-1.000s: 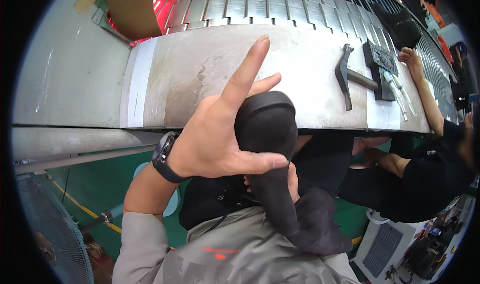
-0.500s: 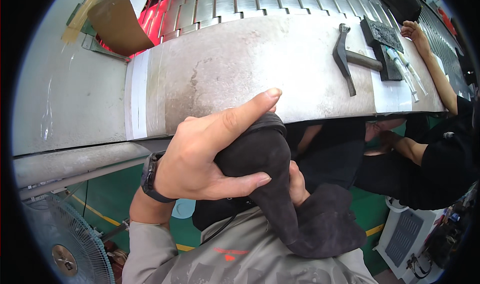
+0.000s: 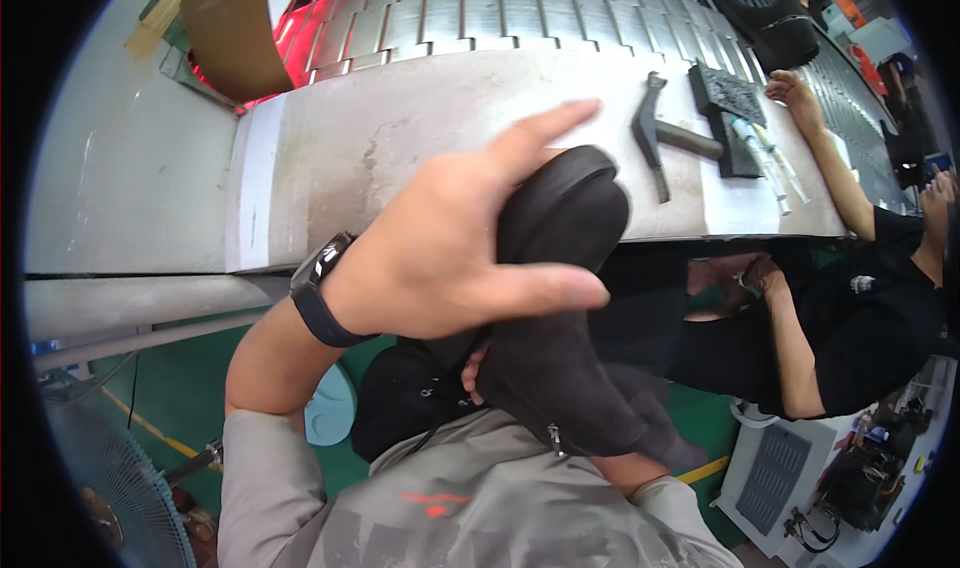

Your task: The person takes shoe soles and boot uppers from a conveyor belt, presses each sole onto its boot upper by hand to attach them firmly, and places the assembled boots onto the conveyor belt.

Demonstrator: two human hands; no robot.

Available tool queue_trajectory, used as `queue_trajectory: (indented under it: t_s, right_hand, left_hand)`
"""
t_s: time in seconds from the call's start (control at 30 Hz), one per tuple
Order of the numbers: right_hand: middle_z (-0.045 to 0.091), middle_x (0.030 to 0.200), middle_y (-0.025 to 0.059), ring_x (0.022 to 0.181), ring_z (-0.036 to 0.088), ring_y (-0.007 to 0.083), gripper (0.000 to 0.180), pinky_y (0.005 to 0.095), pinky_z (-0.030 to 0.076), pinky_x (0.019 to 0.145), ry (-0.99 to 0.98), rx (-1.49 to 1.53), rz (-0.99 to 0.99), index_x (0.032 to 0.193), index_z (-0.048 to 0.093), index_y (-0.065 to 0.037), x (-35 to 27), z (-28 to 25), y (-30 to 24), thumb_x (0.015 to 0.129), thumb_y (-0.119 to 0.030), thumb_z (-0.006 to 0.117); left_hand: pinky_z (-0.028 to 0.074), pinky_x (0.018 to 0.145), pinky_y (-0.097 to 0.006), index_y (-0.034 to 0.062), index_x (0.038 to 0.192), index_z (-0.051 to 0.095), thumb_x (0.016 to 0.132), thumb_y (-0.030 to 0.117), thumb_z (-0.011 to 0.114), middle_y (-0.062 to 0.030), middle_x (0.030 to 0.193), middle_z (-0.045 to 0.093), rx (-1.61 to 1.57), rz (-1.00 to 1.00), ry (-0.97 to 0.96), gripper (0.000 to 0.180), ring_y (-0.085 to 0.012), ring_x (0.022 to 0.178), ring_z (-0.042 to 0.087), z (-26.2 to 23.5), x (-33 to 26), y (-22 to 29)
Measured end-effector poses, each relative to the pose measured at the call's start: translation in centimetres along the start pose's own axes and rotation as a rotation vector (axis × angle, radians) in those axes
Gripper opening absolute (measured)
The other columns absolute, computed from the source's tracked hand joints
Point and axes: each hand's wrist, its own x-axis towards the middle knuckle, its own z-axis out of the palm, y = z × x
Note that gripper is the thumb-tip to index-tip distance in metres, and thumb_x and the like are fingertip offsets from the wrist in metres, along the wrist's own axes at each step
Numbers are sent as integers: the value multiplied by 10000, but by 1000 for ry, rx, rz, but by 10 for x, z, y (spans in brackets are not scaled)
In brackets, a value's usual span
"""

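Head view: left hand [image 3: 440, 258] lies spread across the toe of a black boot [image 3: 560, 308], fingers extended, thumb along its side. Right hand [image 3: 478, 366] is mostly hidden beneath the boot; its grip cannot be told. Boot sits at lap level, below the grey surface [image 3: 400, 128].

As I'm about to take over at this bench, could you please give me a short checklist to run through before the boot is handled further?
1. Left hand steadies the black boot: ok, palm pressed on its side, fingers spread.
2. Right hand supports the boot: cannot tell, mostly hidden beneath it.
3. Zip on the boot closed: cannot tell, only the pull shows.
4. Hammer within reach on the workbench: ok, lying flat, untouched.
5. Co-worker's arm apart from the boot: ok, resting further right on the bench.
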Motion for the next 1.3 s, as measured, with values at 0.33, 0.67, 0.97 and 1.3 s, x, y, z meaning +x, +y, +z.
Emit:
queue_trajectory:
  t_s: [0.33, 0.67, 0.97, 1.3]
  right_hand:
    - [686, 986, 270, 925, 705, 411, 343, 492, 623, 761, -255, 650, -43, 1023, 665, 101, -46, 5, -11, 1057, -240, 650]
    - [673, 1022, 257, 968, 684, 407, 452, 519, 609, 801, -94, 609, 33, 1078, 647, 97, -47, 7, -7, 1090, -349, 576]
    - [679, 1032, 255, 974, 707, 421, 476, 565, 637, 821, -7, 652, 71, 1121, 632, 95, -46, 8, -7, 1085, -378, 595]
    - [685, 1076, 255, 1009, 705, 410, 476, 561, 631, 830, 106, 133, -11, 1162, 623, 95, -45, 24, -25, 1098, -375, 586]
  left_hand:
    - [558, 1073, -343, -62, 1504, 561, 917, -10, 812, -216, 1376, 699, -382, -14, 128, 640, -220, 1231, 697, 38, -8, -29]
    - [591, 1009, -334, -69, 1505, 548, 831, 66, 921, -178, 1320, 716, -450, -105, 115, 782, -203, 1203, 693, 41, -14, -33]
    - [593, 787, -375, -54, 1184, 739, 803, 232, 861, -222, 940, 775, -194, -50, 185, 492, -296, 817, 767, 49, -7, -51]
    - [581, 904, -436, -83, 1421, 574, 917, 242, 806, -312, 1089, 720, 331, -44, 262, 643, -481, 992, 720, 65, -15, -37]
